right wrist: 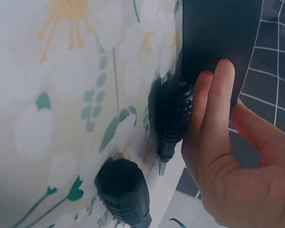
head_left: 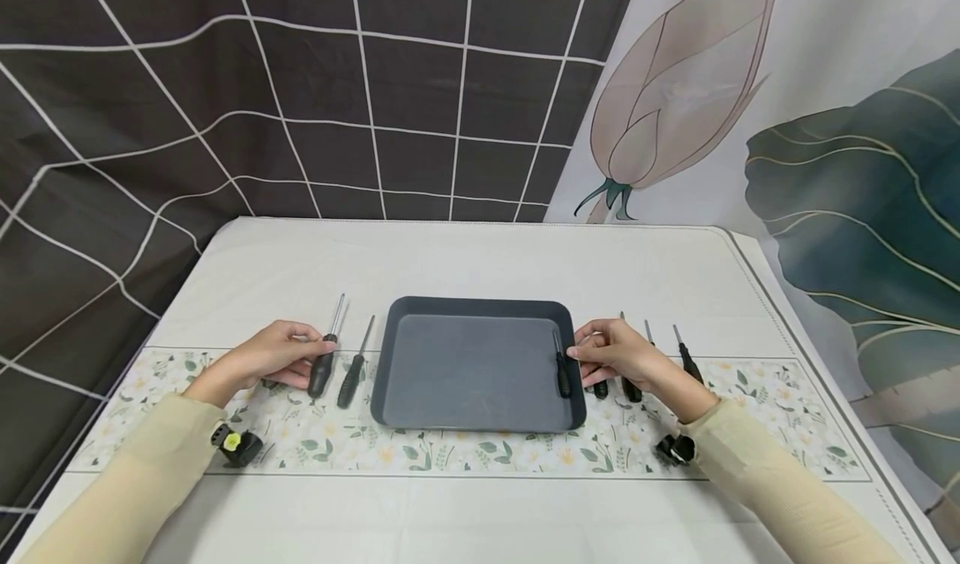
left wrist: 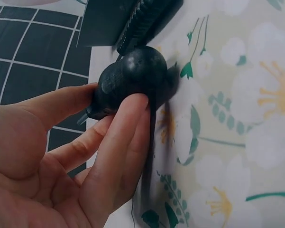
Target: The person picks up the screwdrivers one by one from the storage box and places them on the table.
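Note:
My left hand grips a screwdriver by its dark, thick handle, left of the grey tray. In the left wrist view, thumb and fingers pinch the handle from both sides. Between that hand and the tray lies a second screwdriver. At the tray's right side, my right hand pinches the rim, thumb on top and fingers along the outer wall. Inside the tray, against its right wall, is a small black screwdriver.
Right of the tray, partly behind the right hand, lie more screwdrivers: a short one, another and one farther right. A floral strip runs across the white table. Curtains hang behind.

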The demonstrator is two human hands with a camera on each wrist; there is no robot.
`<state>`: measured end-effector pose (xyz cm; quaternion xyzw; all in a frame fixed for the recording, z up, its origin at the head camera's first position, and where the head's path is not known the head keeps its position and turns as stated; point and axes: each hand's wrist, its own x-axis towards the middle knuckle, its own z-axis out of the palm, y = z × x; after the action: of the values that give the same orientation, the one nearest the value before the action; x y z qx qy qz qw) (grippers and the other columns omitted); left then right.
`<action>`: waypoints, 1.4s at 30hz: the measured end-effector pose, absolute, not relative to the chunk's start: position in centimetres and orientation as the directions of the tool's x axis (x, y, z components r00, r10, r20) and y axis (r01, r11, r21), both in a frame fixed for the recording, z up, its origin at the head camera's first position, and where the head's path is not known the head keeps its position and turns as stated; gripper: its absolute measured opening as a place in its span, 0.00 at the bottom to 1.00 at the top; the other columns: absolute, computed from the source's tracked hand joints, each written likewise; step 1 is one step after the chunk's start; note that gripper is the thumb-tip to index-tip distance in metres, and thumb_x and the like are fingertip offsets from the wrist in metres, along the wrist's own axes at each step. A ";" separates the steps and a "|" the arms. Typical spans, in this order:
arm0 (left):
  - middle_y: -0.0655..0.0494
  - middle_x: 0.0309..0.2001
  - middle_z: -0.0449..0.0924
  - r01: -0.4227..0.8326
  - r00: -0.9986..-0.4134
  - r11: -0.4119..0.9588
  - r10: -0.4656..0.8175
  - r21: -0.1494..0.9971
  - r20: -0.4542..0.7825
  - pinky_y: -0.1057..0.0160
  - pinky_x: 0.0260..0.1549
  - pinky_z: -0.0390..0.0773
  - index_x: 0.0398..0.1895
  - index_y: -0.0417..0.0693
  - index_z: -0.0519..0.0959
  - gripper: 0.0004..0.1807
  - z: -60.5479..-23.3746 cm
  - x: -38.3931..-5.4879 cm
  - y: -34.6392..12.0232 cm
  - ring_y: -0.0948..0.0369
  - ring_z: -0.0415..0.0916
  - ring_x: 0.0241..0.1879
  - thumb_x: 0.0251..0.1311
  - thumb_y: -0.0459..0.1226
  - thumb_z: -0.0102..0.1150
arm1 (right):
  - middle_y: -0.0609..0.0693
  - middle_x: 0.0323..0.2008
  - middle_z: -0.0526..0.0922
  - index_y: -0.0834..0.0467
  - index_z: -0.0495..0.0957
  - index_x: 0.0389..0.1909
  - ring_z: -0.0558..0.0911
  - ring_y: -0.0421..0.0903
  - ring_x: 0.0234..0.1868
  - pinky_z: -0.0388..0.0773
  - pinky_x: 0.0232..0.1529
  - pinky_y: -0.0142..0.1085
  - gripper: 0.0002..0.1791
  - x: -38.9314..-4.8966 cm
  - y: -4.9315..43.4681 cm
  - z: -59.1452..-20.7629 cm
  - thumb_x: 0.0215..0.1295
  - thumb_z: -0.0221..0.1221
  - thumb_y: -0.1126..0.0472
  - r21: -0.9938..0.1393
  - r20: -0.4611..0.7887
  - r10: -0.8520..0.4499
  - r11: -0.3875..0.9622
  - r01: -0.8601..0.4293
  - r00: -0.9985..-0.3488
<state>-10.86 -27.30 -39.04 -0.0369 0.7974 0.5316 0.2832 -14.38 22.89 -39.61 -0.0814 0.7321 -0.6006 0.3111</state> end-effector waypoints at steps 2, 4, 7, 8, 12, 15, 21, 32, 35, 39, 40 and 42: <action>0.53 0.30 0.73 -0.352 -0.839 0.447 0.239 0.823 -0.489 0.58 0.30 0.88 0.46 0.32 0.76 0.15 -39.0 -10.9 -27.3 0.60 0.81 0.25 0.72 0.40 0.56 | 0.55 0.28 0.80 0.78 0.63 0.55 0.83 0.46 0.27 0.88 0.35 0.43 0.19 -14.4 22.9 -39.6 0.72 0.56 0.70 -0.929 -0.360 -0.492 0.266 0.258 -0.793; 0.53 0.29 0.72 -0.346 -0.841 0.461 0.234 0.817 -0.488 0.58 0.30 0.88 0.46 0.32 0.77 0.15 -39.0 -10.9 -27.3 0.60 0.80 0.24 0.72 0.40 0.56 | 0.55 0.28 0.80 0.78 0.63 0.55 0.83 0.45 0.27 0.88 0.35 0.43 0.19 -14.4 22.9 -39.6 0.72 0.56 0.70 -0.929 -0.361 -0.493 0.265 0.258 -0.791; 0.53 0.28 0.72 -0.337 -0.847 0.481 0.221 0.809 -0.484 0.57 0.30 0.88 0.46 0.31 0.77 0.16 -38.9 -10.9 -27.2 0.60 0.79 0.23 0.72 0.40 0.57 | 0.55 0.28 0.80 0.78 0.63 0.55 0.83 0.45 0.27 0.88 0.35 0.42 0.19 -14.4 22.9 -39.6 0.72 0.56 0.70 -0.928 -0.362 -0.493 0.267 0.258 -0.791; 0.53 0.28 0.72 -0.334 -0.849 0.487 0.217 0.807 -0.482 0.57 0.30 0.88 0.45 0.31 0.77 0.16 -38.9 -10.9 -27.1 0.60 0.79 0.23 0.72 0.40 0.57 | 0.55 0.28 0.80 0.79 0.62 0.55 0.83 0.45 0.27 0.88 0.35 0.42 0.19 -14.4 22.9 -39.6 0.72 0.55 0.70 -0.928 -0.363 -0.492 0.269 0.258 -0.792; 0.52 0.27 0.74 -0.316 -0.858 0.516 0.202 0.796 -0.472 0.57 0.28 0.88 0.43 0.30 0.78 0.16 -38.7 -10.8 -26.8 0.61 0.79 0.22 0.71 0.39 0.59 | 0.55 0.28 0.80 0.79 0.62 0.55 0.83 0.45 0.27 0.88 0.35 0.42 0.19 -14.4 22.9 -39.6 0.73 0.55 0.71 -0.927 -0.363 -0.491 0.278 0.253 -0.792; 0.51 0.27 0.75 -0.303 -0.861 0.535 0.200 0.788 -0.467 0.58 0.28 0.88 0.43 0.30 0.79 0.15 -38.5 -10.7 -26.6 0.60 0.79 0.22 0.70 0.39 0.59 | 0.55 0.28 0.80 0.79 0.62 0.55 0.83 0.45 0.27 0.88 0.35 0.42 0.19 -14.5 23.0 -39.6 0.73 0.55 0.71 -0.927 -0.362 -0.494 0.278 0.251 -0.791; 0.48 0.30 0.78 -0.296 -0.864 0.552 0.193 0.780 -0.465 0.57 0.28 0.88 0.44 0.28 0.78 0.16 -38.4 -10.7 -26.5 0.58 0.82 0.23 0.69 0.38 0.60 | 0.55 0.28 0.80 0.78 0.62 0.55 0.83 0.45 0.27 0.88 0.35 0.42 0.18 -14.4 23.0 -39.6 0.73 0.55 0.71 -0.926 -0.366 -0.489 0.277 0.257 -0.792; 0.46 0.31 0.81 -0.301 -0.879 0.580 0.138 0.757 -0.456 0.59 0.28 0.88 0.42 0.28 0.79 0.17 -38.6 -10.9 -26.3 0.56 0.84 0.24 0.66 0.39 0.64 | 0.55 0.28 0.80 0.79 0.62 0.55 0.83 0.45 0.27 0.88 0.35 0.41 0.19 -14.3 22.8 -39.3 0.73 0.55 0.71 -0.927 -0.362 -0.492 0.275 0.253 -0.791; 0.46 0.30 0.80 -0.305 -0.881 0.579 0.130 0.756 -0.455 0.59 0.28 0.88 0.42 0.29 0.79 0.17 -38.6 -10.8 -26.3 0.56 0.84 0.24 0.66 0.39 0.64 | 0.54 0.28 0.80 0.79 0.62 0.55 0.83 0.45 0.27 0.88 0.35 0.41 0.19 -14.2 22.8 -39.3 0.73 0.55 0.71 -0.927 -0.364 -0.491 0.273 0.257 -0.792; 0.46 0.29 0.80 -0.306 -0.883 0.582 0.122 0.753 -0.454 0.59 0.28 0.88 0.42 0.29 0.79 0.17 -38.5 -10.7 -26.2 0.57 0.84 0.23 0.66 0.39 0.64 | 0.54 0.28 0.80 0.79 0.62 0.55 0.83 0.45 0.27 0.88 0.35 0.41 0.19 -14.3 22.8 -39.4 0.73 0.55 0.71 -0.927 -0.364 -0.490 0.274 0.257 -0.792; 0.46 0.29 0.80 -0.305 -0.884 0.586 0.120 0.751 -0.452 0.59 0.28 0.88 0.41 0.29 0.79 0.17 -38.5 -10.7 -26.2 0.57 0.84 0.23 0.66 0.39 0.64 | 0.54 0.28 0.80 0.78 0.62 0.55 0.83 0.45 0.27 0.88 0.35 0.41 0.18 -14.3 22.8 -39.4 0.73 0.55 0.71 -0.926 -0.366 -0.488 0.274 0.259 -0.793; 0.46 0.29 0.79 -0.301 -0.886 0.593 0.116 0.747 -0.449 0.59 0.27 0.88 0.41 0.29 0.79 0.17 -38.5 -10.6 -26.2 0.57 0.84 0.23 0.66 0.40 0.64 | 0.54 0.28 0.80 0.78 0.62 0.55 0.83 0.45 0.27 0.88 0.35 0.42 0.18 -14.3 22.8 -39.5 0.73 0.55 0.70 -0.925 -0.368 -0.487 0.277 0.259 -0.792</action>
<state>-10.61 -26.20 -38.48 -0.0539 0.8615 0.4480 0.2328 -14.30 22.82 -39.50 -0.0775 0.7353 -0.5961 0.3129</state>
